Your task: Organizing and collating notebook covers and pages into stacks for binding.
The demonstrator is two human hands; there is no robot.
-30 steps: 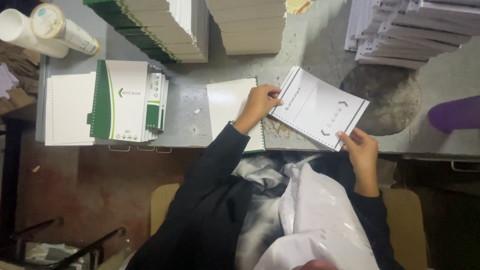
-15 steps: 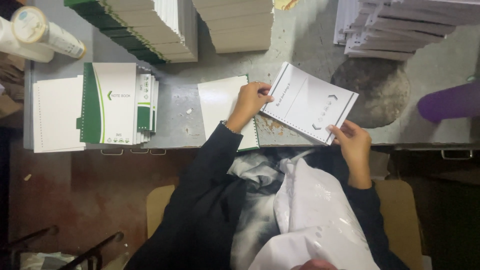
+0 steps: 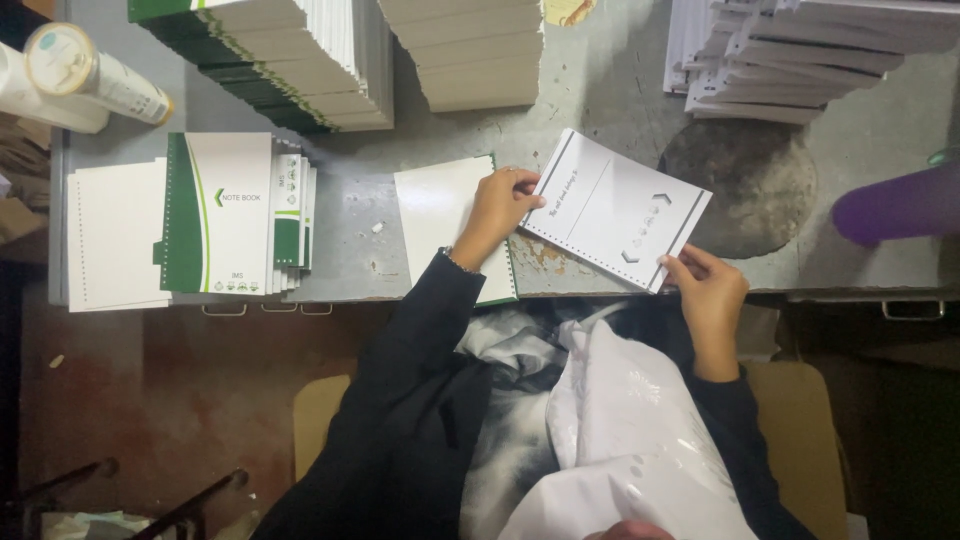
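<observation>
Two hands: both on one white printed sheet (image 3: 615, 212), held tilted just above the counter (image 3: 600, 90).
Right hand (image 3: 712, 292): fingers pinched shut on the sheet's near right corner.
Left hand (image 3: 497, 205): fingers curled closed on the sheet's left edge, wrist lying over a white pad with a green spine (image 3: 440, 215).
Change: compared with half a second ago the sheet sits much the same between the hands, turned only a little; the grip is as it was, so the sheet is being handled, not set down.
Left of the pad: a fanned pile of green-and-white notebook covers (image 3: 235, 210) beside plain white sheets (image 3: 115, 235).
Far side: tall stacks of notebooks (image 3: 300, 60) and cream paper (image 3: 475, 55), more stacks at right (image 3: 800, 55).
Hard to tell: the purple object (image 3: 895, 205) is cut off at the right edge; the sheet's punched edge is too small to read clearly.
</observation>
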